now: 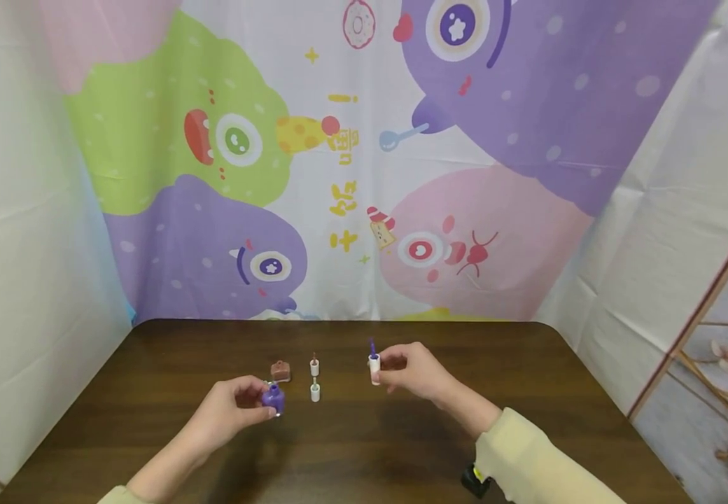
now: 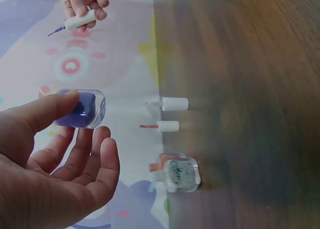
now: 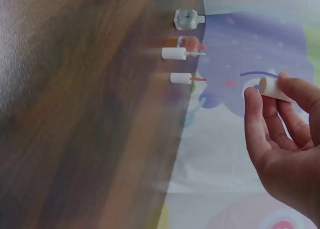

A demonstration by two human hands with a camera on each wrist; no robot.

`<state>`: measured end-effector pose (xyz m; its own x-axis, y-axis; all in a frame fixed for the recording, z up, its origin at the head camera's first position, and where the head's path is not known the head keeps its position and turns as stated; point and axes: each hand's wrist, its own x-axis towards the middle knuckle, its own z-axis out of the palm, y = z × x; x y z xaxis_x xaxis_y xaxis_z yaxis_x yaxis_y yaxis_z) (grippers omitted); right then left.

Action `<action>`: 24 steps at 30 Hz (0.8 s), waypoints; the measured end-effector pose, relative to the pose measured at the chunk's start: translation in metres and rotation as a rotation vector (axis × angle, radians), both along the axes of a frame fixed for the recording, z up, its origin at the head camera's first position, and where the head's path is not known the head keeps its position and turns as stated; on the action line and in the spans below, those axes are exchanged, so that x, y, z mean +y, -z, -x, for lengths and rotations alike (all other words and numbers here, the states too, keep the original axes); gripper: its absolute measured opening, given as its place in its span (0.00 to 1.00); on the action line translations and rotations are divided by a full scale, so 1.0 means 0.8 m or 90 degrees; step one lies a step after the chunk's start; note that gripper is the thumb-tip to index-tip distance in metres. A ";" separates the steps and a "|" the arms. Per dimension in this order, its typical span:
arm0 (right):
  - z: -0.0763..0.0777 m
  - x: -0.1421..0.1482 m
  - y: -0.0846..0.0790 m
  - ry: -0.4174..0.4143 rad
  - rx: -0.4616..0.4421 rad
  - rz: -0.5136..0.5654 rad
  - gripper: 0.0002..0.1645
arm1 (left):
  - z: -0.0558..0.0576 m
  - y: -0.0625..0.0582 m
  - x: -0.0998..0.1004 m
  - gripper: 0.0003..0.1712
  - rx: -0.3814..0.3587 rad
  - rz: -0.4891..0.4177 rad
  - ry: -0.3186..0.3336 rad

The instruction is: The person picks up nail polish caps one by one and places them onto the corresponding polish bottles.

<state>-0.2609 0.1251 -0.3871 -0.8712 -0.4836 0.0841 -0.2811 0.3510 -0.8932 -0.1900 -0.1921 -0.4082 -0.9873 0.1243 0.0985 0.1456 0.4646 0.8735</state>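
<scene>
My left hand (image 1: pixel 225 413) pinches an uncapped purple nail polish bottle (image 1: pixel 273 400) between thumb and fingers, held above the table with its neck upward. My right hand (image 1: pixel 419 372) pinches a white nail polish cap (image 1: pixel 374 372), whose purple-coated brush (image 1: pixel 372 346) points up. Bottle and cap are well apart. Between the hands, two white brush caps stand on the table, brushes up: one with a reddish-brown brush (image 1: pixel 314 367), the other with a pale brush (image 1: pixel 315 392). Behind the left hand sits a reddish-brown polish bottle (image 1: pixel 281 372). A clear glitter polish bottle (image 2: pixel 181 175) is beside it, mostly hidden in the head view.
The dark wooden table (image 1: pixel 351 455) ends at a cartoon-printed curtain (image 1: pixel 351 280) at the back. White cloth hangs at both sides. A small black and yellow object (image 1: pixel 476 481) shows under the right sleeve.
</scene>
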 end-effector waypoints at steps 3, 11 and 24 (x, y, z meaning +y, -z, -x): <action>-0.002 0.006 -0.008 -0.003 0.008 0.011 0.15 | -0.001 -0.006 0.001 0.15 0.016 0.003 -0.002; -0.013 0.014 -0.035 0.009 0.035 0.028 0.16 | -0.002 -0.019 0.008 0.16 0.028 0.002 -0.004; -0.009 0.022 -0.050 0.100 0.044 0.028 0.19 | -0.008 -0.056 0.020 0.17 0.056 -0.019 0.018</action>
<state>-0.2538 0.1426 -0.3475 -0.9274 -0.3359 0.1648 -0.2870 0.3561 -0.8893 -0.1840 -0.1758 -0.3638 -0.9710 0.1471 0.1884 0.2345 0.4338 0.8699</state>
